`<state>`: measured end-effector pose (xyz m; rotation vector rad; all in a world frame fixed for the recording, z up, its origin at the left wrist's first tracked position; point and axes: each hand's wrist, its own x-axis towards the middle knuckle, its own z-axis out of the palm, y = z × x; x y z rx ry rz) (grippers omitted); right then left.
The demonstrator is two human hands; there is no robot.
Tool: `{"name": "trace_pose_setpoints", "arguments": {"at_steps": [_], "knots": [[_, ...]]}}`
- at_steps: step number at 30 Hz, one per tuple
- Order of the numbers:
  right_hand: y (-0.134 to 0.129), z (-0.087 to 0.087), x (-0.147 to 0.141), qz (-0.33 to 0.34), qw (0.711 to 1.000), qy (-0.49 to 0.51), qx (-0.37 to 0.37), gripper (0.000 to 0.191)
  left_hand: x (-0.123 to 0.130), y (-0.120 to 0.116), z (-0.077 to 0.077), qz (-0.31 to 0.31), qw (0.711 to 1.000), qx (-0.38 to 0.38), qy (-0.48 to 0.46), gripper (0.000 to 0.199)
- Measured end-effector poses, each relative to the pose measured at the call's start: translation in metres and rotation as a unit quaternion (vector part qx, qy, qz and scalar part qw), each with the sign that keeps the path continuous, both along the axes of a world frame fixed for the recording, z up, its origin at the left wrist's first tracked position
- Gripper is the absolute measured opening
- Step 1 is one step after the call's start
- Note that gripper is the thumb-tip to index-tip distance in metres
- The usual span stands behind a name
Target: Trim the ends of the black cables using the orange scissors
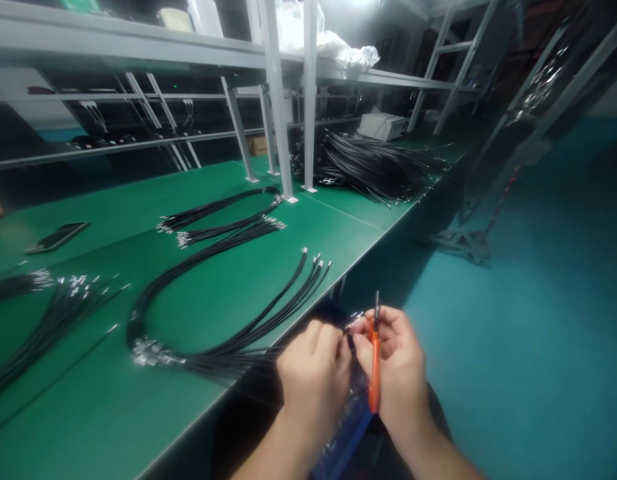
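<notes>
My left hand (316, 363) is closed just past the table's front edge, around thin black cables (238, 360) that run to it from the tabletop. The metal-tipped ends (356, 320) of some cables stick out between my two hands. My right hand (401, 360) grips an orange-handled tool (375, 367) with a narrow dark metal tip pointing up. Seen edge-on, its exact kind is unclear. The right fingertips are close to the cable ends; whether they pinch one is hidden. Part of the same cable bundle (143, 300) lies curved on the table, bound with clear wrapping.
On the green table (203, 300) lie more cable bundles (228, 200), a phone (58, 237) and a large black cable pile (368, 163). Metal posts (278, 100) carry a shelf above. Below my hands is a blue container (348, 433). A metal stand (463, 243) is on the floor at right.
</notes>
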<state>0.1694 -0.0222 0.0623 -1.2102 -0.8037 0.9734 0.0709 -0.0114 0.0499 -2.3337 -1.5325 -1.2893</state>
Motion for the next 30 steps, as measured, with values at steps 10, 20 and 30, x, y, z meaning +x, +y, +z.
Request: {"name": "trace_pose_setpoints", "arguments": {"at_steps": [10,20,30], "knots": [[-0.002,-0.006,0.052,0.391,0.904,0.102,-0.142,0.026,-0.025,0.016,0.019,-0.101,0.929,-0.278,-0.223,0.015],[0.006,-0.01,0.052,0.468,0.85,0.186,-0.155,0.023,-0.036,0.021,0.024,-0.181,0.845,-0.387,-0.321,0.018],[0.005,-0.007,0.053,0.461,0.856,0.171,-0.158,0.023,-0.037,0.02,0.024,-0.179,0.854,-0.374,-0.315,0.018]]}}
